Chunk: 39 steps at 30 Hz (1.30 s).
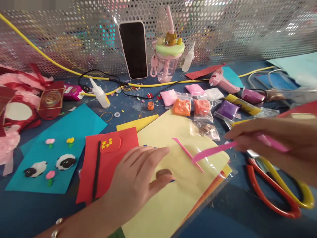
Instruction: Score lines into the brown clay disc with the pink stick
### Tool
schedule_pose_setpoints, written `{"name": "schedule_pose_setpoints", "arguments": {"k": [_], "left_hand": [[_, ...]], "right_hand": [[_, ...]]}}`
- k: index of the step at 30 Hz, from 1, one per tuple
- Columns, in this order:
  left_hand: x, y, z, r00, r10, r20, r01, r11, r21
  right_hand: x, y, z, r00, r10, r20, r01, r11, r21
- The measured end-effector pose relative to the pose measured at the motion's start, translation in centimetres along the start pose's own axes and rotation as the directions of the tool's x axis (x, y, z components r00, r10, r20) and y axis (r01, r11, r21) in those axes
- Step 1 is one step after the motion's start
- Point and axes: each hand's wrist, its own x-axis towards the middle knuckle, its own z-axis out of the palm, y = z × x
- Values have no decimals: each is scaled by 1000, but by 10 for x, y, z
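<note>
My right hand (269,140) grips a pink plastic modelling tool (213,152), its flat blade pointing left over the pale yellow sheet (153,201). The hand is slightly blurred. My left hand (138,177) rests over the sheet's left edge, thumb and index finger spread apart. A small brown lump of clay (163,173) lies by the left thumb, partly hidden by it; whether they touch I cannot tell. A second, thin pink tool (184,152) lies on the sheet. Left of the hand is a red sheet (128,138) with a clay flag on a dark pole.
A blue sheet (81,122) with clay sheep and flowers lies left. Large scissors (272,195) lie below my right hand. Clay packets (182,106), a glue bottle (100,94), a phone (133,49), a straw cup (168,66) and a pink glue gun (223,81) stand or lie behind.
</note>
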Motion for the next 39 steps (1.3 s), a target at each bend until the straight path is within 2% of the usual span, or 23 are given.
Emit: {"name": "schedule_pose_setpoints", "arguments": {"k": [2, 4, 7, 9, 11, 13, 14, 17, 22, 25, 28, 35, 39], "left_hand": [[2, 2, -4, 999, 31, -17, -31, 1000, 4], [3, 2, -9, 998, 66, -21, -66, 998, 16], [3, 1, -15, 996, 85, -21, -85, 996, 31], [2, -1, -18, 995, 98, -36, -95, 994, 59], [2, -3, -18, 992, 112, -52, -107, 990, 94], [2, -6, -18, 993, 106, -48, -101, 990, 103], [1, -6, -18, 994, 100, -40, -96, 991, 94], [-5, -7, -17, 995, 94, -13, -93, 994, 62], [-29, -5, -15, 999, 44, -19, -42, 997, 69], [-41, -3, -10, 993, 115, 29, -117, 988, 101], [-44, -3, -5, 980, 189, 53, -195, 974, 120], [-45, -6, -1, 979, 196, 62, -202, 971, 131], [-48, -8, 0, 975, 207, 80, -216, 968, 130]], "right_hand": [[5, -34, 8, 990, -109, 95, 77, 953, 293], [13, -56, 16, 992, -102, 75, 56, 883, 465], [24, -67, 25, 999, -23, 26, 4, 825, 565], [28, -68, 30, 999, -8, 45, -20, 805, 593], [28, -70, 34, 996, -51, 73, -3, 805, 593], [26, -73, 39, 981, -181, 66, 116, 827, 550], [25, -75, 41, 962, -270, 51, 206, 832, 516], [23, -77, 48, 864, -503, 17, 450, 786, 424], [25, -75, 54, 767, -642, 3, 619, 740, 265], [26, -75, 56, 703, -708, 67, 676, 694, 247], [24, -76, 59, 690, -720, 78, 683, 683, 258], [20, -73, 60, 710, -698, 92, 639, 694, 333], [20, -74, 57, 700, -706, 110, 641, 689, 338]]}}
